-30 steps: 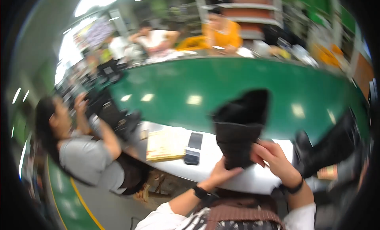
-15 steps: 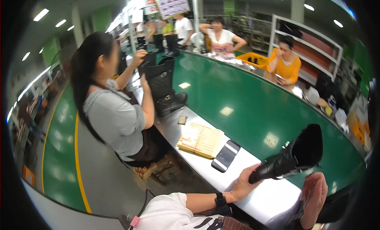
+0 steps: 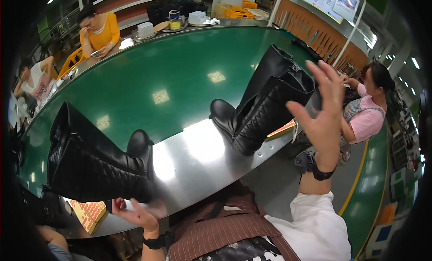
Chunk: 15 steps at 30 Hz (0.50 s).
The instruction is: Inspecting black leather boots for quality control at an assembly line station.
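Observation:
Two black tall boots with quilted shafts stand on a metal ledge. One boot (image 3: 99, 166) is at the left, its shaft leaning left and its toe toward the green surface. Just below its heel is my left hand (image 3: 137, 216), fingers loosely curled and apart, holding nothing; whether a fingertip touches the boot I cannot tell. The other boot (image 3: 265, 115) stands to the right, its shaft tilted right and its top gaping. Beside that top my right hand (image 3: 321, 110) is raised with fingers spread and nothing in it; contact is unclear.
The metal ledge (image 3: 193, 175) borders a broad green surface (image 3: 189, 76). Stacks of printed yellow-and-red sheets lie by each boot, the left stack (image 3: 90, 214) nearer me. Co-workers sit across and at both sides, one in pink (image 3: 366, 119) at right. A dark boot (image 3: 306, 47) lies far right.
My view has swung to the right. The boot my left hand gripped earlier is no longer in it. My right hand has risen beside the right boot with its fingers spread.

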Tool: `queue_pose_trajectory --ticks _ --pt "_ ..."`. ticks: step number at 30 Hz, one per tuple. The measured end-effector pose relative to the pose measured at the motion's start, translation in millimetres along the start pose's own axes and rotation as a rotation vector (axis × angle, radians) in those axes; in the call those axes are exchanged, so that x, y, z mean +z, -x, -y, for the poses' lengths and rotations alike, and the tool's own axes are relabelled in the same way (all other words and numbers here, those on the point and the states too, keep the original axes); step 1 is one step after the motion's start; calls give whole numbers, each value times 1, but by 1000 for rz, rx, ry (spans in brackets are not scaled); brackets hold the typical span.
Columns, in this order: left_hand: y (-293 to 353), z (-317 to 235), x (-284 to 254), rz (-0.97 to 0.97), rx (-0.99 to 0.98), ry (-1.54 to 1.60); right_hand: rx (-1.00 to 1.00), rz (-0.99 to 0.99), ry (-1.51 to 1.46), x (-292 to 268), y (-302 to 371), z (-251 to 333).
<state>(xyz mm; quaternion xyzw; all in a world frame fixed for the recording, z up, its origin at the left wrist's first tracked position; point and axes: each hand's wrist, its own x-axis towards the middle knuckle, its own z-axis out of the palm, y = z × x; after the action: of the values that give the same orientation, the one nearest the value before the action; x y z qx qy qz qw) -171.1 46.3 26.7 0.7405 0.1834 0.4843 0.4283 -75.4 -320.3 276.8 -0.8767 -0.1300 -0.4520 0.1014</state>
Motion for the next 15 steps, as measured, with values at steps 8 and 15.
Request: queue_pose_trajectory --ticks 8,15 --pt "-17 -61 -3 152 662 101 -172 247 -748 2 18 -29" --pt "-17 -154 126 702 343 387 -213 146 -1004 19 33 -20"
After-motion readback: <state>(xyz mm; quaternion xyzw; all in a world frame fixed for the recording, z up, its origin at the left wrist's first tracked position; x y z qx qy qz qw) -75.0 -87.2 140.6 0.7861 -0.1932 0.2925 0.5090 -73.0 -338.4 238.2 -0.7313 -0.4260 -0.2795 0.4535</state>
